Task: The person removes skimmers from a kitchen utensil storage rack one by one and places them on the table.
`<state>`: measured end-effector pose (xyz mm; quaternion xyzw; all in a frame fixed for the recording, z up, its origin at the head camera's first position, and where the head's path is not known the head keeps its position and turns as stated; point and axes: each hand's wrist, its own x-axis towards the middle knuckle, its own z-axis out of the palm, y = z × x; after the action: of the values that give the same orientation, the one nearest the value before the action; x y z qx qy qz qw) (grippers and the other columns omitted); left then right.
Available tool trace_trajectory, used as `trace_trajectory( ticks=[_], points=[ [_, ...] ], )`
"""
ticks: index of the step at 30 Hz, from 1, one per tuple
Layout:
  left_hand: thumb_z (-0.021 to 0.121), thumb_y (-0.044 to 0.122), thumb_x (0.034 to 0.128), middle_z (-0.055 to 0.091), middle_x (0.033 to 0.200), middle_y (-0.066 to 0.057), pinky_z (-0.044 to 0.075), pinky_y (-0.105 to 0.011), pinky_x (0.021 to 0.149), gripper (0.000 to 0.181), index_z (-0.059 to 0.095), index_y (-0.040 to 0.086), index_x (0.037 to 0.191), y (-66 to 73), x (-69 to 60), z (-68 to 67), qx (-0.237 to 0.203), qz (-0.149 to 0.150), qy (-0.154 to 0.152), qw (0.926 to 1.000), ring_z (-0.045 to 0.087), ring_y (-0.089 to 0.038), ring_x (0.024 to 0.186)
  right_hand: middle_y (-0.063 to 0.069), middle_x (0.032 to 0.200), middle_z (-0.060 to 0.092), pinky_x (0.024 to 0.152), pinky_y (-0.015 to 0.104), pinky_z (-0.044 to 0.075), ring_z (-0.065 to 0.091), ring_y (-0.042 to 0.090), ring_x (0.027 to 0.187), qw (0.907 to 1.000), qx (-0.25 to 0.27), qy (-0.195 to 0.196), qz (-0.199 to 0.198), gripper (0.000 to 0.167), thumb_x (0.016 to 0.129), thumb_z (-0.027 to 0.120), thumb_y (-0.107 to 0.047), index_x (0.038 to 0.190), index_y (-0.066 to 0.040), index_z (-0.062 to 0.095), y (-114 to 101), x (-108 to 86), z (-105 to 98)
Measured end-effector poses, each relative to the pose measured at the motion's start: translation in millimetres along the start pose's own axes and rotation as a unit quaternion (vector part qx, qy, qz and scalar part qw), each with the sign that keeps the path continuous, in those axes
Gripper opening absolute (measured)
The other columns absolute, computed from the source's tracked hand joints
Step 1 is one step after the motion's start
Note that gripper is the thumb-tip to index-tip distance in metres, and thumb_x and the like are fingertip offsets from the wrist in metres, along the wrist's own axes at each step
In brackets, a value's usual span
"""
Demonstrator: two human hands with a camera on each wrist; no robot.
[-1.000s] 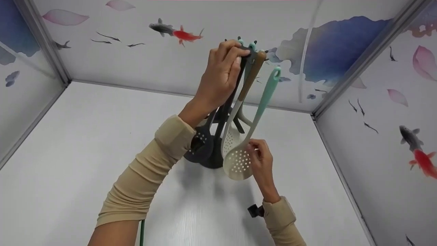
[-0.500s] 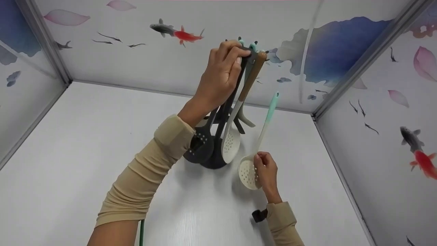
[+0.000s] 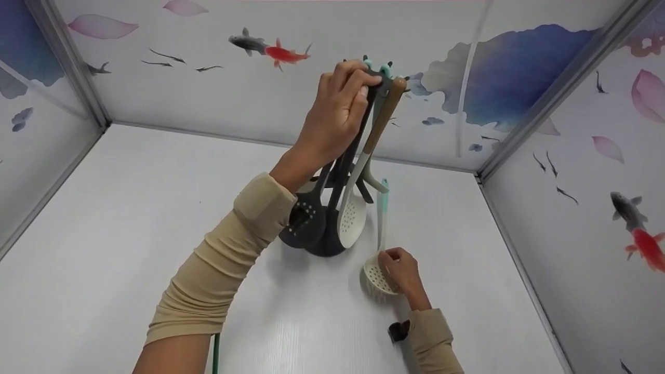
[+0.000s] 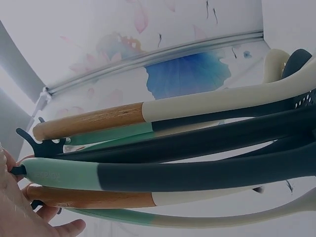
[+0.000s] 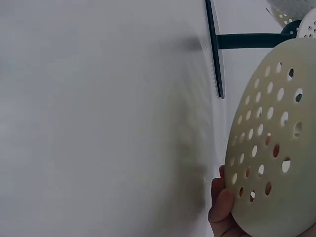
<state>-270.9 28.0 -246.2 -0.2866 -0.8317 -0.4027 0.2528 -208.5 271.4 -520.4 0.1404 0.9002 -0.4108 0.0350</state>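
My left hand (image 3: 337, 114) grips the top of a dark hanging utensil stand (image 4: 47, 148), fingers bent over its hooked hub. My right hand (image 3: 402, 270) pinches the edge of a cream skimmer (image 3: 376, 278) by its perforated head. Its green-tipped handle points up and away, below the stand's hanging tools. Close up in the right wrist view, fingers (image 5: 222, 205) curl behind the holed skimmer head. On the stand hang a white slotted spoon (image 3: 353, 221) with a wooden handle, a black slotted turner or skimmer (image 3: 306, 223), and a black ladle (image 3: 330, 239).
Several more handles, some green-tipped and some wooden-ended (image 4: 94, 196), hang around the stand in the left wrist view. A white tabletop (image 3: 156, 197) lies below. Printed wall panels (image 3: 182, 98) with fish and petals enclose the back and sides.
My right hand has drawn the skimmer down, away from the stand, and its handle has tilted backward and swung left. My left hand stays on the stand's top.
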Motion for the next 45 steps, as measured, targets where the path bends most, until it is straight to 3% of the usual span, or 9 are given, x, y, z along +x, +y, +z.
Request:
trace_trajectory(
  ticks=[5, 24, 30, 35, 39, 45],
  points=[
    [0.029, 0.022, 0.0982, 0.035, 0.137, -0.001, 0.043, -0.026, 0.087, 0.036, 0.052, 0.017, 0.126, -1.2, 0.0, -0.2, 0.0, 0.002, 0.004, 1.0, 0.031, -0.022, 0.124, 0.011, 0.099, 0.061, 0.077, 0.034, 0.044, 0.054, 0.021, 0.089, 0.999, -0.028, -0.036, 0.0, 0.033, 0.091, 0.054, -0.028, 0.109, -0.001, 0.061, -3, 0.5, -1],
    [0.028, 0.023, 0.098, 0.033, 0.137, -0.002, 0.042, -0.025, 0.087, 0.037, 0.052, 0.017, 0.126, -1.1, 1.6, -0.3, -0.002, 0.0, 0.001, 1.0, 0.029, -0.021, 0.123, 0.02, 0.116, 0.058, 0.087, 0.048, 0.045, 0.054, 0.031, 0.107, 0.9884, -0.118, -0.09, -0.035, 0.043, 0.094, 0.051, -0.033, 0.123, -0.002, 0.055, -8, 3.5, -21],
    [0.028, 0.022, 0.0978, 0.034, 0.136, -0.002, 0.04, -0.025, 0.088, 0.037, 0.053, 0.016, 0.125, -1.9, 1.4, 1.4, -0.003, 0.007, 0.006, 1.0, 0.03, -0.022, 0.121, 0.025, 0.127, 0.049, 0.094, 0.052, 0.04, 0.048, 0.039, 0.117, 0.9922, -0.085, -0.08, -0.043, 0.049, 0.095, 0.051, -0.032, 0.131, 0.0, 0.047, -15, -2.1, -24],
    [0.028, 0.022, 0.0978, 0.035, 0.135, -0.002, 0.04, -0.025, 0.088, 0.037, 0.053, 0.017, 0.125, -2.8, 1.0, 2.0, 0.001, 0.011, 0.008, 0.9999, 0.031, -0.022, 0.121, 0.025, 0.132, 0.047, 0.099, 0.051, 0.038, 0.045, 0.039, 0.121, 0.993, -0.037, -0.059, -0.096, 0.049, 0.095, 0.051, -0.03, 0.134, -0.002, 0.044, -34, -8.6, -22],
    [0.027, 0.022, 0.0979, 0.035, 0.135, -0.002, 0.038, -0.024, 0.09, 0.037, 0.052, 0.016, 0.125, -2.4, 1.4, 2.1, 0.0, 0.012, 0.006, 0.9999, 0.03, -0.022, 0.12, 0.025, 0.134, 0.045, 0.101, 0.049, 0.038, 0.046, 0.038, 0.122, 0.9876, 0.021, -0.06, -0.144, 0.054, 0.095, 0.052, -0.03, 0.139, -0.004, 0.037, -48, -13.0, -18],
    [0.028, 0.021, 0.0977, 0.035, 0.135, -0.003, 0.038, -0.025, 0.09, 0.037, 0.052, 0.016, 0.125, -3.0, 0.7, 2.3, 0.0, 0.011, 0.007, 0.9999, 0.03, -0.022, 0.119, 0.023, 0.143, 0.036, 0.104, 0.049, 0.035, 0.042, 0.037, 0.129, 0.9776, 0.083, -0.07, -0.18, 0.06, 0.095, 0.05, -0.034, 0.144, -0.006, 0.027, -66, -18.0, -12]
  ],
)
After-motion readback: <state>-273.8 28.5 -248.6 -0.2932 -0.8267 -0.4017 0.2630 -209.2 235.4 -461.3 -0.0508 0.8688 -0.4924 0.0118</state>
